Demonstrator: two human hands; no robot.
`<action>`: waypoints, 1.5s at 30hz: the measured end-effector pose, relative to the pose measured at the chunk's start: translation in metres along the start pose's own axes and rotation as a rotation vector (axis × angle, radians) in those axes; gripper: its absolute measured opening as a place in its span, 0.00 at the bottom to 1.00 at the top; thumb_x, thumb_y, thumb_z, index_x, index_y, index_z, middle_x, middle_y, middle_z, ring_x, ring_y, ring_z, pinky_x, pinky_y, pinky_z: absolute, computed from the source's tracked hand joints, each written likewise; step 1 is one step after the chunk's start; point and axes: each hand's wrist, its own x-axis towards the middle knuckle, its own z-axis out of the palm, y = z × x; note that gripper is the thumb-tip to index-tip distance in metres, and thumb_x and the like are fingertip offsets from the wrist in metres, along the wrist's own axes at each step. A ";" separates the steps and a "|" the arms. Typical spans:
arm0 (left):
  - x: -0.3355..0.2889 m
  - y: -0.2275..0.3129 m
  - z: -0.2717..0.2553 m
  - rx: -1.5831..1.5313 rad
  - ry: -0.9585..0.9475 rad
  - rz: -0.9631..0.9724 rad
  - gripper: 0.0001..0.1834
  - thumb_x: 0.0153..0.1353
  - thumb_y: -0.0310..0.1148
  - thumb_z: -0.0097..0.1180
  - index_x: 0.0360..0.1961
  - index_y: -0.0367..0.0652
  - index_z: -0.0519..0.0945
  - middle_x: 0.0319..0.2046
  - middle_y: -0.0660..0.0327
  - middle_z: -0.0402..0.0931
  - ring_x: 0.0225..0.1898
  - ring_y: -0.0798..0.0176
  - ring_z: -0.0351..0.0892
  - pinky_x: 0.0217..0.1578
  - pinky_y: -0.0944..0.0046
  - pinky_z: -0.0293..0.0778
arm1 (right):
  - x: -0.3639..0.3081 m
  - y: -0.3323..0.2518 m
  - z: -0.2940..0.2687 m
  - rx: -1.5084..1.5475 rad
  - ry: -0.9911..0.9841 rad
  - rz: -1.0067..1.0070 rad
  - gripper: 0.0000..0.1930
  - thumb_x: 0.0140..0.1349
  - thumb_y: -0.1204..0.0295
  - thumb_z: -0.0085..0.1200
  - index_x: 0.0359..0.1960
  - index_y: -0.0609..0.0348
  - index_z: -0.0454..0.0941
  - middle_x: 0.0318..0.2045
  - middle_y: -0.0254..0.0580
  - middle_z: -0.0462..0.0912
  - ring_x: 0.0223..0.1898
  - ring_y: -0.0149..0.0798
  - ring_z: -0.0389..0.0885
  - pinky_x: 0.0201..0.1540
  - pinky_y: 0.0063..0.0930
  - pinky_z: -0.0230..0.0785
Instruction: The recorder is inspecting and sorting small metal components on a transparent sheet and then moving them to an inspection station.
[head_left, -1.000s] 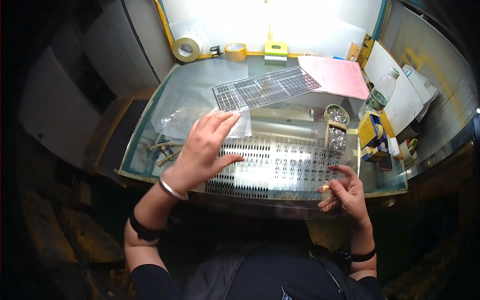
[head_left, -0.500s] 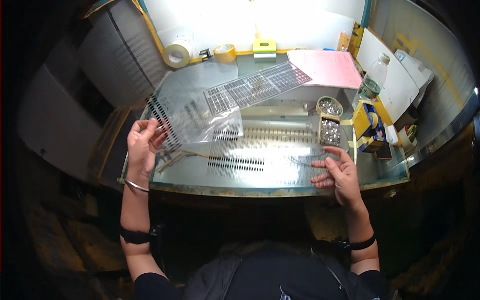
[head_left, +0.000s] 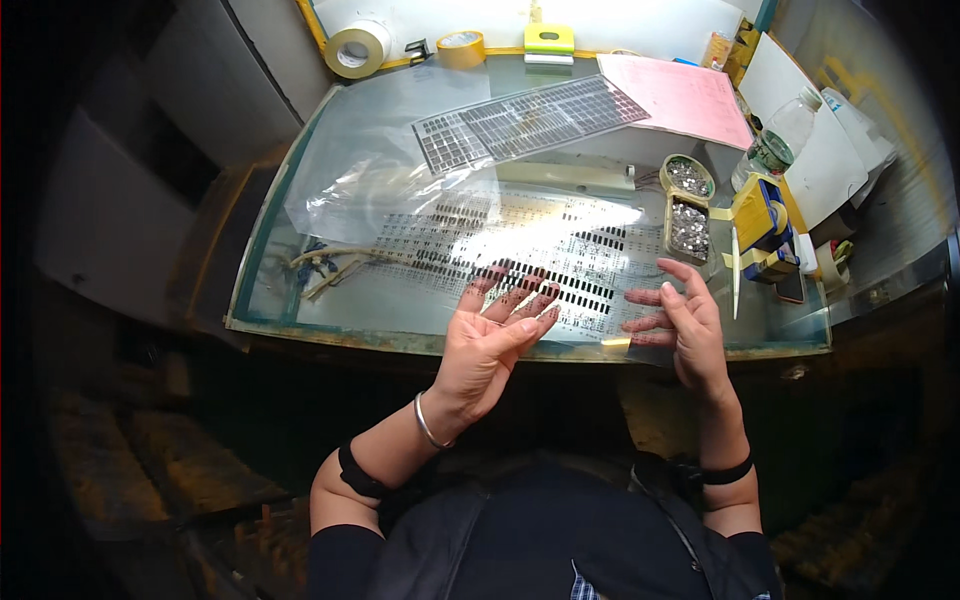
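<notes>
A clear film sheet [head_left: 590,290] printed with rows of black marks is held up over the glass-topped table, near its front edge. My left hand [head_left: 480,355] grips the film's near side: the thumb lies in front and the fingers show through from behind. At the film's right end, my right hand [head_left: 695,325] holds it the same way, thumb in front and fingers tinted behind the sheet. Light from below glares through the film's middle. Where the film's far edge ends is hard to make out against the glass.
A dark gridded sheet [head_left: 530,120] lies behind, beside clear plastic [head_left: 370,190] and pink paper [head_left: 680,95]. To the right stand two tubs of small metallic pieces [head_left: 688,228], a tape dispenser [head_left: 765,215] and a plastic bottle [head_left: 790,130]. Tape rolls [head_left: 355,50] sit at the back.
My left hand has moved right and nearer, from the table's left side to the film's near edge, beside my right hand. My right hand has barely moved. The view has shifted slightly.
</notes>
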 end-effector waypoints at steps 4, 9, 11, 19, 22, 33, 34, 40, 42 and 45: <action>0.003 -0.005 0.005 -0.005 -0.009 0.000 0.28 0.56 0.12 0.51 0.56 0.42 0.60 0.54 0.48 0.66 0.58 0.51 0.69 0.60 0.54 0.68 | 0.000 -0.002 0.002 0.032 0.002 0.041 0.22 0.69 0.67 0.41 0.61 0.61 0.51 0.42 0.60 0.78 0.33 0.45 0.84 0.31 0.32 0.80; 0.007 -0.001 0.001 0.322 -0.250 -0.406 0.16 0.66 0.33 0.48 0.50 0.32 0.70 0.45 0.47 0.76 0.45 0.57 0.80 0.49 0.62 0.77 | 0.000 -0.006 0.026 0.058 -0.049 0.049 0.26 0.67 0.71 0.46 0.60 0.60 0.47 0.43 0.59 0.77 0.33 0.48 0.83 0.31 0.35 0.81; 0.009 0.007 0.004 0.377 -0.551 -0.769 0.23 0.69 0.43 0.43 0.47 0.29 0.73 0.42 0.46 0.78 0.40 0.58 0.82 0.43 0.65 0.80 | 0.002 -0.011 0.029 0.124 -0.055 0.036 0.25 0.64 0.70 0.50 0.59 0.60 0.53 0.44 0.55 0.77 0.34 0.45 0.83 0.32 0.32 0.81; 0.018 -0.012 0.029 0.076 -0.170 -0.410 0.21 0.68 0.34 0.44 0.57 0.30 0.65 0.54 0.44 0.69 0.55 0.49 0.72 0.56 0.57 0.72 | 0.015 -0.029 0.007 0.019 -0.157 0.073 0.20 0.66 0.70 0.48 0.58 0.60 0.63 0.42 0.46 0.78 0.34 0.32 0.80 0.32 0.24 0.77; 0.026 -0.011 0.034 0.151 -0.168 -0.344 0.20 0.66 0.34 0.48 0.54 0.31 0.68 0.51 0.45 0.72 0.53 0.51 0.74 0.55 0.59 0.72 | 0.040 -0.027 -0.034 -0.786 0.333 -0.417 0.07 0.58 0.70 0.58 0.33 0.61 0.83 0.31 0.44 0.80 0.33 0.39 0.81 0.35 0.31 0.73; 0.038 -0.016 0.025 0.068 -0.144 -0.316 0.09 0.64 0.27 0.51 0.41 0.31 0.72 0.48 0.40 0.73 0.51 0.47 0.76 0.52 0.56 0.76 | 0.068 -0.035 -0.061 -1.328 0.358 -0.395 0.05 0.48 0.71 0.64 0.27 0.55 0.83 0.29 0.45 0.75 0.39 0.46 0.75 0.43 0.37 0.68; 0.037 -0.016 0.025 0.071 -0.144 -0.313 0.09 0.64 0.27 0.51 0.41 0.31 0.72 0.48 0.40 0.73 0.51 0.47 0.76 0.52 0.56 0.76 | 0.069 -0.034 -0.063 -1.313 0.356 -0.397 0.04 0.48 0.71 0.63 0.27 0.55 0.83 0.29 0.46 0.76 0.40 0.47 0.75 0.44 0.38 0.68; 0.036 -0.024 0.024 0.143 -0.099 -0.200 0.06 0.62 0.23 0.53 0.39 0.31 0.73 0.45 0.43 0.75 0.48 0.50 0.78 0.51 0.56 0.77 | 0.060 -0.032 -0.058 -1.049 0.332 -0.555 0.03 0.51 0.78 0.58 0.28 0.62 0.77 0.25 0.45 0.79 0.33 0.49 0.76 0.39 0.37 0.67; 0.038 -0.028 0.025 0.121 -0.060 -0.184 0.07 0.59 0.22 0.56 0.38 0.32 0.75 0.43 0.46 0.77 0.45 0.53 0.80 0.49 0.58 0.77 | 0.058 -0.027 -0.065 -1.081 0.304 -0.588 0.03 0.51 0.78 0.58 0.28 0.62 0.78 0.26 0.45 0.80 0.32 0.48 0.77 0.38 0.37 0.68; 0.039 -0.026 0.028 0.168 -0.047 -0.176 0.10 0.58 0.22 0.58 0.41 0.32 0.75 0.41 0.49 0.78 0.43 0.57 0.80 0.47 0.61 0.77 | 0.054 -0.026 -0.062 -1.008 0.316 -0.600 0.03 0.52 0.78 0.58 0.29 0.62 0.79 0.27 0.45 0.81 0.31 0.44 0.78 0.37 0.33 0.69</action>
